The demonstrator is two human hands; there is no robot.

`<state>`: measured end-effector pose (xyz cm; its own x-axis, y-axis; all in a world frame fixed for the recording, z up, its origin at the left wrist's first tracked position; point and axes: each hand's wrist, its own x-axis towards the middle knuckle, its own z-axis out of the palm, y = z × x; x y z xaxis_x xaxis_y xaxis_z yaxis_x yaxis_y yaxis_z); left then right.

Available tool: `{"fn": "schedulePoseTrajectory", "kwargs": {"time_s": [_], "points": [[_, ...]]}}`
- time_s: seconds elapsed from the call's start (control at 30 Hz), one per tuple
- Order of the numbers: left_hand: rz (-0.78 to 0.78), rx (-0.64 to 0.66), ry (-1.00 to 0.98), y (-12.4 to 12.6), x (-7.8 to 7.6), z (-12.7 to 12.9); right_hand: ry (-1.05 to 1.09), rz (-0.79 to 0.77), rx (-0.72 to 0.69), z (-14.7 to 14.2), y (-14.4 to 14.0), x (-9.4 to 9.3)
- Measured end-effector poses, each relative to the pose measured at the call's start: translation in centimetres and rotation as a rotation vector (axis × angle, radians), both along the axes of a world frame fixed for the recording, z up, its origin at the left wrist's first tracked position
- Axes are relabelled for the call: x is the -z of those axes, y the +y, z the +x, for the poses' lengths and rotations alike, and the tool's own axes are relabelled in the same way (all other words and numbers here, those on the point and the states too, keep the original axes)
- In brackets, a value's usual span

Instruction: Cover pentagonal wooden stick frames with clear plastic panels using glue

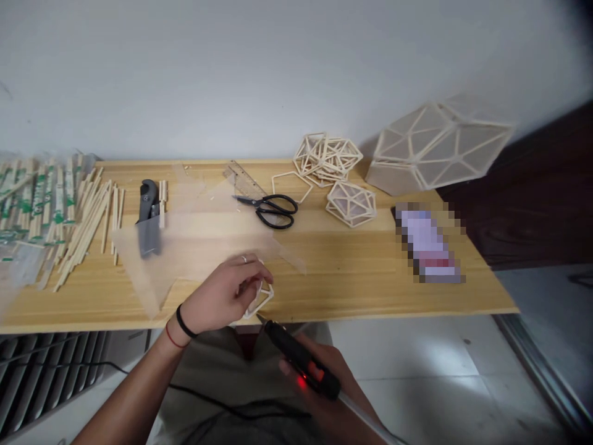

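Observation:
My left hand point(227, 290) is closed on a small pale wooden stick frame point(263, 301) at the table's front edge; the fingers cover much of it. Below and to the right, my right hand point(324, 371) grips a black hot glue gun point(296, 352) with a red light glowing on its side. A whitish glue stick point(364, 417) runs out of its rear. The gun's tip points up-left, close to the frame; whether they touch is hard to tell. Thin translucent paper point(199, 247) lies just beyond my left hand.
Black scissors point(273, 210) and a clear ruler point(245, 179) lie mid-table. Stick polyhedra point(328, 157), a smaller papered one point(352, 204) and a large papered one point(440, 148) stand at the back right. A phone point(428, 244), a grey cutter point(148, 216) and chopsticks point(88, 222) lie around.

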<state>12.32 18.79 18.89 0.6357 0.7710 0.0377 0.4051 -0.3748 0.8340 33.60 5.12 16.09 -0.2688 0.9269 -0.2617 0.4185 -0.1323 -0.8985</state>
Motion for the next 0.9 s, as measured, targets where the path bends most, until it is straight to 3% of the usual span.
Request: {"fn": "schedulePoseTrajectory", "kwargs": {"time_s": [0.5, 0.9], "points": [[-0.016, 0.106, 0.01, 0.5, -0.3, -0.7, -0.011, 0.129, -0.018, -0.6, 0.4, 0.0], [-0.047, 0.131, 0.008, 0.9, -0.7, -0.8, 0.035, 0.133, 0.023, -1.1, 0.6, -0.2]]}}
